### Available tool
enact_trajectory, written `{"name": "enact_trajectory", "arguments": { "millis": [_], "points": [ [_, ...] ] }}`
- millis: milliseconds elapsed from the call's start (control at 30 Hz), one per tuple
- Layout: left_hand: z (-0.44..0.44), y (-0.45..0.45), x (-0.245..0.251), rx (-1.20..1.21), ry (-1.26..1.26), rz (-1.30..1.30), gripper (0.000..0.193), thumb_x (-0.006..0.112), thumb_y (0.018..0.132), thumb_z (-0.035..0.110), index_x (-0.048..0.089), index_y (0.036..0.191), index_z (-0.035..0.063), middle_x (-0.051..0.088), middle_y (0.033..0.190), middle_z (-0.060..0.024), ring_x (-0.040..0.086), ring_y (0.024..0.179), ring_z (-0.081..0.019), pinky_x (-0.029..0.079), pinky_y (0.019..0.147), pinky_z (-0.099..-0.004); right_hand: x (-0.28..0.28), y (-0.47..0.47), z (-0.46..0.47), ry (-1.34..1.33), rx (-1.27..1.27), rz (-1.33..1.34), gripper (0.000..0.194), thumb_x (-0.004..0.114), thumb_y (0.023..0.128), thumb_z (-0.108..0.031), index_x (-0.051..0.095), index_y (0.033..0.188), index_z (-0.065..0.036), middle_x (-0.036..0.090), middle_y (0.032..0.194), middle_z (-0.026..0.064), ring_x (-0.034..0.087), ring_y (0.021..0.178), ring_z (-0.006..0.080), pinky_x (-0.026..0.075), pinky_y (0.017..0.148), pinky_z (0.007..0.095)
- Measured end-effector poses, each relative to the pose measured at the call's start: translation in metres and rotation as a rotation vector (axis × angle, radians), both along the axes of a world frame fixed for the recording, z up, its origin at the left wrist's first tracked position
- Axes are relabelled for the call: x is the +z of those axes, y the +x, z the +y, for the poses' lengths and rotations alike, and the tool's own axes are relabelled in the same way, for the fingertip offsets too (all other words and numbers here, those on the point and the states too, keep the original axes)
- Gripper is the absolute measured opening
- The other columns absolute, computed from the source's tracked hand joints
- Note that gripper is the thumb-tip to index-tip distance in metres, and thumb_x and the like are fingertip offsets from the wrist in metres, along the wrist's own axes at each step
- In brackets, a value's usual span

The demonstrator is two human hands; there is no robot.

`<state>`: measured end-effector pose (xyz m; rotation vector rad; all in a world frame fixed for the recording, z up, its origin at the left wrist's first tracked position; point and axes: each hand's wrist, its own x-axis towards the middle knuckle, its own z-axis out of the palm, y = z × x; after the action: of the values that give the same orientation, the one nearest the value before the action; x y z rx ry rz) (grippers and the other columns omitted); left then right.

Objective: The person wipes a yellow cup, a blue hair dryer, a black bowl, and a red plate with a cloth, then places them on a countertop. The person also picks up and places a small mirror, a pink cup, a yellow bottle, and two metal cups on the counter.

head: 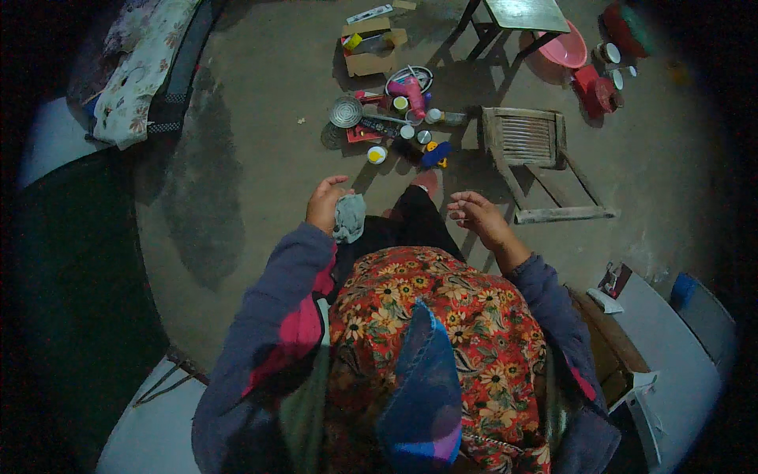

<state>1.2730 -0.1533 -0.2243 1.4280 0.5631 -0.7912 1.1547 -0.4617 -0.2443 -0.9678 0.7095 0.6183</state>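
In my left hand (324, 204) is a crumpled pale grey-green cloth (349, 218), hanging at the wrist side of the fingers. My right hand (475, 216) holds nothing; its fingers are loosely bent and apart. Both hands are above the floor, on either side of my dark trousers (408, 222). Ahead of them lies a cluster of small goods: a pink hair dryer (408, 95), a round metal skimmer (346, 112) with a long handle, several lidded jars, a white jar with a yellow-marked lid (376, 155) and a blue-and-yellow object (436, 154).
An open cardboard box (372, 56) stands behind the cluster. To the right is a wooden frame with a ridged washboard panel (527, 139). Farther back are a small table (527, 15) and a pink basin (567, 47). A bed with floral cloth (133, 95) edges the left.
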Motion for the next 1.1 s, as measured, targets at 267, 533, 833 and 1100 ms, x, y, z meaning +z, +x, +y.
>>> {"name": "enact_trajectory", "arguments": {
  "millis": [267,533,833,1100],
  "points": [
    [-0.006,0.053,-0.058,-0.139,0.03,-0.083,0.025,0.052,0.082,0.004,0.056,0.107,0.0036,0.062,0.085,-0.0058,0.059,0.076,-0.0133,0.047,0.071,-0.0256,-0.051,0.06,-0.009,-0.12,0.065,0.046,0.023,0.051,0.091,-0.017,0.054,0.113,-0.01,0.061,0.096,-0.0005,0.054,0.078,0.0073,0.044,0.073,0.0254],
    [0.001,0.114,-0.101,-0.465,0.119,-0.003,0.025,0.052,0.084,0.008,0.056,0.108,0.0031,0.063,0.084,-0.0053,0.059,0.081,-0.0131,0.046,0.077,-0.0275,-0.127,0.09,0.025,-0.18,-0.129,0.123,0.02,0.051,0.091,-0.016,0.053,0.109,-0.009,0.06,0.093,0.0004,0.055,0.077,0.0089,0.044,0.068,0.0248],
    [0.029,0.169,-0.145,-0.572,0.178,-0.072,0.025,0.053,0.082,0.007,0.056,0.107,0.0026,0.061,0.082,-0.003,0.059,0.084,-0.0133,0.044,0.081,-0.0268,-0.244,0.13,0.109,-0.123,-0.17,0.167,0.026,0.058,0.087,-0.012,0.054,0.11,-0.002,0.062,0.09,0.0067,0.058,0.069,0.0139,0.047,0.061,0.0273],
    [0.045,0.173,-0.18,-0.564,0.165,0.046,0.022,0.05,0.084,0.005,0.057,0.106,0.0031,0.059,0.081,-0.0025,0.058,0.086,-0.0126,0.042,0.082,-0.0285,-0.299,0.193,0.101,-0.791,0.229,0.047,0.041,0.064,0.081,-0.014,0.049,0.117,0.0,0.061,0.1,0.0151,0.059,0.093,0.0255,0.047,0.078,0.0354]
  ]
}}
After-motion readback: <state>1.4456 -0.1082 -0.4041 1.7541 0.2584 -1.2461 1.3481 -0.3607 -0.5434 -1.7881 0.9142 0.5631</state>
